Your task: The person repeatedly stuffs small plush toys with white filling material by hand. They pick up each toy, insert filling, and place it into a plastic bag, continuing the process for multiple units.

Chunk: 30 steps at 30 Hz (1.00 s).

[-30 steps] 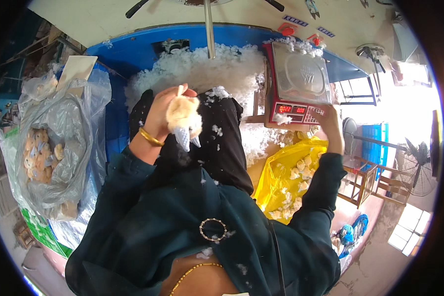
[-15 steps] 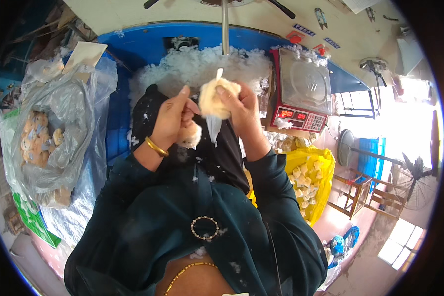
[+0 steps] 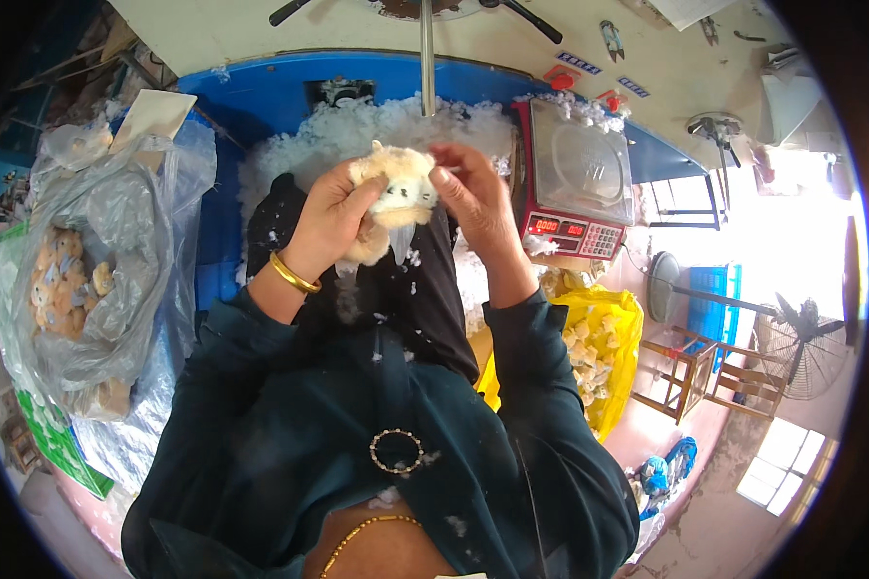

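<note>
My left hand (image 3: 326,217) grips a small tan-and-cream plush toy (image 3: 399,199) above my lap, its thumb pressed on the front. The toy's stitched animal face is turned up, and a pale grey piece of cloth hangs below it. Under the same hand sits a second fluffy tan plush piece (image 3: 367,245), partly covered by the first. At the toy's right edge is my right hand (image 3: 480,205), thumb and fingers apart and slightly blurred, the thumb tip against the toy's side. White stuffing fluff (image 3: 319,130) is heaped just beyond both hands.
A metal tube (image 3: 428,58) points down over the fluff. At right stand a red digital scale (image 3: 574,232) and a yellow bag (image 3: 628,318) of small plush pieces. On the left, a clear plastic bag (image 3: 154,280) holds tan plush toys. A fan (image 3: 797,343) stands far right.
The toy has passed from my right hand's grip to my left and turned so its face shows. My right fingers have loosened around its edge. The view has shifted slightly.
</note>
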### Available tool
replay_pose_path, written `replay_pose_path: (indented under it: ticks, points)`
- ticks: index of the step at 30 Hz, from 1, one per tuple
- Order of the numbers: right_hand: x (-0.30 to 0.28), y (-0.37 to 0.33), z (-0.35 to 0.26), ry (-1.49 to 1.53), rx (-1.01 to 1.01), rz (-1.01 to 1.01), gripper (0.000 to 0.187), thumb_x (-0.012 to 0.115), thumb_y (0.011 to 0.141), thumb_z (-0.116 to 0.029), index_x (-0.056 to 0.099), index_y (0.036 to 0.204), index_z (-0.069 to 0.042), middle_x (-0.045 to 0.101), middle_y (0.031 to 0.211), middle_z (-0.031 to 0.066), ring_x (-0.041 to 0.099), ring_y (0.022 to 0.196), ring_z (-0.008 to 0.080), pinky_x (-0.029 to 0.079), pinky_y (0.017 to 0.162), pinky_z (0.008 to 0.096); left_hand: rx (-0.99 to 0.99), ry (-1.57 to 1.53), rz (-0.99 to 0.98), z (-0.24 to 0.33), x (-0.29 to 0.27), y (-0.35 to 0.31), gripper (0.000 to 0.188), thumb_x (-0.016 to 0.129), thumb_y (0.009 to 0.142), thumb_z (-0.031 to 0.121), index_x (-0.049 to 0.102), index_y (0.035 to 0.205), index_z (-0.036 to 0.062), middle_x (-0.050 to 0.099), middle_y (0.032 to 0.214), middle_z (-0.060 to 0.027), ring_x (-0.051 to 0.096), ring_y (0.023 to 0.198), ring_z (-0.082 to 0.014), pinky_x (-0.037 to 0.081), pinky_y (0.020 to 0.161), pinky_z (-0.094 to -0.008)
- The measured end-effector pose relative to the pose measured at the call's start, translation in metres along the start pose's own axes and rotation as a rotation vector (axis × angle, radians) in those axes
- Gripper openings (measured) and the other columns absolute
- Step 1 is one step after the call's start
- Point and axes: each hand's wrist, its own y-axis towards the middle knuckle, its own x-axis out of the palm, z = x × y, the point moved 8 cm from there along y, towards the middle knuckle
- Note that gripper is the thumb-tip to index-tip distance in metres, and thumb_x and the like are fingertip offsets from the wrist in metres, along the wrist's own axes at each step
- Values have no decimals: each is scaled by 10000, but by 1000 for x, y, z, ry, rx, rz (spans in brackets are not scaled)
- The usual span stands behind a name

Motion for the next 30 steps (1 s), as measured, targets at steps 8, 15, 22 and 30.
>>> replay_pose_path:
  ticks: [8, 15, 22, 30]
  points:
    - [-8, 26, -27, -39, -128, 184, 200, 648, 901, -196, 587, 845, -13, 553, 707, -16, 474, 625, 29, 385, 526, 202, 256, 360, 58, 47, 16, 35, 299, 510, 965, 259, 606, 846, 2, 502, 597, 2, 431, 517, -57, 348, 474, -247]
    - [-18, 117, -12, 44, -134, 390, 254, 679, 839, -192, 571, 753, 22, 549, 670, 20, 467, 617, 70, 397, 536, 257, 317, 226, 228, 62, 1, 116, 352, 551, 939, 231, 527, 682, -9, 497, 524, -8, 411, 467, -78, 352, 447, -294]
    - [-12, 134, -15, 59, -106, 396, 254, 667, 869, -217, 567, 753, -14, 519, 646, -17, 428, 562, 47, 342, 476, 239, 396, 285, 253, 58, -8, 151, 320, 562, 930, 212, 538, 701, -11, 488, 522, -19, 415, 453, -74, 350, 444, -289]
    - [-7, 88, -16, 273, -181, 257, 145, 658, 884, -141, 577, 815, -43, 537, 675, -42, 464, 597, 23, 369, 514, 201, 408, 284, 207, 55, 1, 93, 303, 555, 938, 153, 518, 671, 16, 453, 528, 35, 394, 463, -37, 309, 424, -232]
